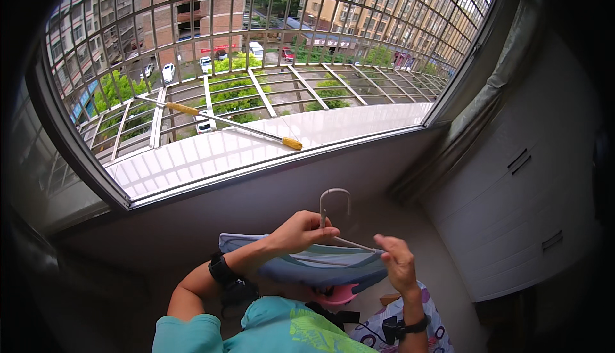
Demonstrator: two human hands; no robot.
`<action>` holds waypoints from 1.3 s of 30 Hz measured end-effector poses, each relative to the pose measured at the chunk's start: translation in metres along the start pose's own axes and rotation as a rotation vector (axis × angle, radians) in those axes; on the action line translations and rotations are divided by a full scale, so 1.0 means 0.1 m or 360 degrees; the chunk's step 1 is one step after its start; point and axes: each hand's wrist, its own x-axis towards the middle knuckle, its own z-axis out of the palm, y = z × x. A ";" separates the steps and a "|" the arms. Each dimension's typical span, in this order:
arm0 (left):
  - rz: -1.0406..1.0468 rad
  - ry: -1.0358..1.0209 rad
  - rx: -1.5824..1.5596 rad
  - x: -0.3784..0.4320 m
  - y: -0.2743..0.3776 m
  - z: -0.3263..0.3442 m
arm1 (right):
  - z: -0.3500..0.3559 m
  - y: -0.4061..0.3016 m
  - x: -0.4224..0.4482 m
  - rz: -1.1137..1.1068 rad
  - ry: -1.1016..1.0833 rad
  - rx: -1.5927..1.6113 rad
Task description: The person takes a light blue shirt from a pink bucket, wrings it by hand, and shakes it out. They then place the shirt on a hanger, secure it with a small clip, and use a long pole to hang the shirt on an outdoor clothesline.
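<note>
A white clothes hanger (356, 244) is held up in front of me by my left hand (305, 230), whose fingers close around the base of its hook. A light blue garment (331, 269) hangs on the hanger, spread across both its arms. At the garment's right shoulder is my right hand (398, 260), raised with its fingers apart; whether a finger touches the cloth I cannot tell. The garment's lower part is partly hidden by my left forearm.
Ahead is a window sill (336, 127) with metal bars beyond it. A pole with yellow grips (240, 126) lies across the sill and bars. A pink basin (338, 295) and a patterned cloth (423, 309) are below. White cabinets (519, 199) stand right, beside a curtain (468, 122).
</note>
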 end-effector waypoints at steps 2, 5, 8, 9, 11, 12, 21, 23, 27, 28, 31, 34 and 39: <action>-0.0083 -0.0026 -0.0072 0.02 0.10 -0.04 | -0.17 0.12 -0.15 0.0373 0.0147 0.0109; 0.0005 0.0001 -0.0069 0.01 0.26 -0.13 | -0.30 0.44 -0.49 0.0597 0.0233 0.0732; 0.0012 -0.0024 -0.0057 -0.01 0.40 -0.21 | -0.03 0.85 -0.89 0.1065 -0.0336 0.0144; 0.0065 -0.0050 -0.0060 -0.01 0.43 -0.23 | 0.08 0.99 -0.97 0.1098 -0.0274 0.0355; -0.0020 -0.0111 -0.0006 0.02 0.51 -0.26 | 0.20 1.17 -1.00 0.1329 -0.0133 0.0652; -0.0072 -0.0079 0.0052 0.03 0.56 -0.28 | 0.16 1.21 -0.96 0.1270 -0.0219 0.0239; 0.0787 0.0086 0.0565 -0.21 0.56 -0.42 | -0.46 0.96 -0.73 0.0464 0.0883 -0.0712; 0.0015 -0.0235 0.0628 -0.23 0.37 -0.39 | -0.32 1.09 -0.96 0.0667 -0.0018 -0.0648; -0.0022 -0.0115 0.0415 -0.08 0.11 -0.39 | -0.35 1.29 -1.25 0.1066 0.0031 -0.0519; -0.0097 -0.0043 0.0327 -0.03 0.10 -0.40 | -0.41 1.32 -1.23 0.0975 0.0128 -0.0448; -0.0091 -0.0014 0.0223 0.06 0.20 -0.44 | -0.52 1.27 -1.08 0.0900 0.0167 -0.0431; 0.0067 0.0039 0.0318 0.04 0.35 -0.44 | -0.57 1.17 -1.01 0.0880 0.0370 -0.0485; -0.0160 -0.0026 0.0417 -0.06 0.31 -0.38 | -0.35 1.16 -1.28 0.0920 0.0138 -0.0411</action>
